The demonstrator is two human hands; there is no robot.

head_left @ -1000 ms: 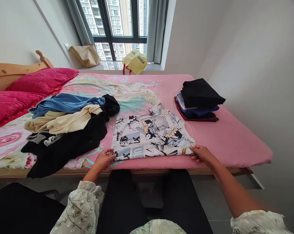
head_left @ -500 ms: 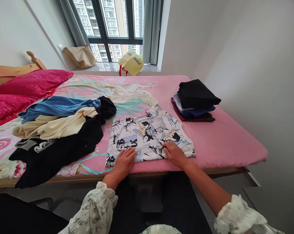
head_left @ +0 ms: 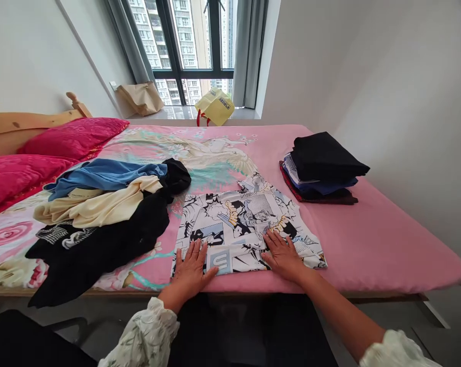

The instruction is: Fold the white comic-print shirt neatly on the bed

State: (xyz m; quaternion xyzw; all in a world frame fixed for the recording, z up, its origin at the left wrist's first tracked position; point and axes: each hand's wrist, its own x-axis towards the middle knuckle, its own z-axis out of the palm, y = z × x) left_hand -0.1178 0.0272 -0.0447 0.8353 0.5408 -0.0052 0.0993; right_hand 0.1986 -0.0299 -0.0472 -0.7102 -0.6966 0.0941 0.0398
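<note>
A comic-print shirt (head_left: 241, 219) lies spread on the near edge of the pink bed (head_left: 368, 239). My left hand (head_left: 192, 265) rests flat on its lower left part, fingers stretched out. My right hand (head_left: 282, 255) lies flat on its lower middle, fingers spread. Both hands press the cloth down and hold nothing. Between them a pale blue panel with a letter shows on the shirt's near edge.
A heap of loose clothes (head_left: 100, 209), blue, cream and black, lies left of the shirt. A folded stack (head_left: 322, 165) topped with black sits at the right. Pink pillows (head_left: 43, 153) are far left. A yellow bag (head_left: 215, 106) and a brown bag (head_left: 141, 97) stand by the window.
A second ago my hands gripped the shirt's two near corners. They have come inward and now lie flat on the cloth. The view has shifted slightly.
</note>
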